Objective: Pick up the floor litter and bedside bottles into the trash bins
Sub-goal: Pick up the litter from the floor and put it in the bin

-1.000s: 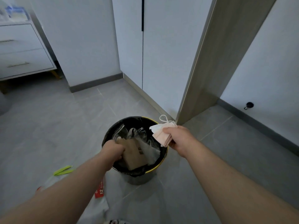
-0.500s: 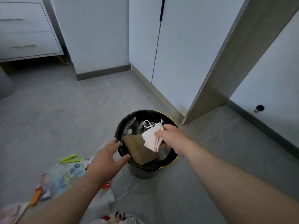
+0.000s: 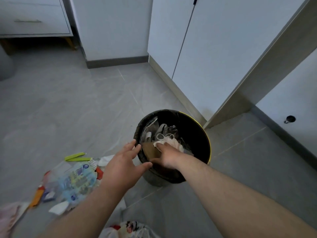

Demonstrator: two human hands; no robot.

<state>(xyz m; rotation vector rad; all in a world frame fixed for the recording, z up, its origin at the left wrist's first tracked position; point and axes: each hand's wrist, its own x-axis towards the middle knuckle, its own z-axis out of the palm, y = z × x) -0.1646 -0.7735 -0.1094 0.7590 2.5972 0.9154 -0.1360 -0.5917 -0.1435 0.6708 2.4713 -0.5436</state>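
The right hand reaches down inside the trash bin, its fingers pressed on a pale pink face mask with white ear loops; whether it pinches the mask or only pushes it down cannot be told. The left hand is spread wide, fingers at the bin's near-left rim, holding nothing. The bin is round, yellow-edged and lined with a black bag; inside, beside the mask, lie a brown paper piece and crumpled clear plastic. The bin stands on the grey tile floor, near white cabinet doors and a door frame. Left of the left forearm, floor litter is scattered: colourful wrappers, white scraps and two green strips, all well apart from the right hand. A patterned plastic bag lies at the bottom edge between the forearms. A white drawer unit stands at far left.
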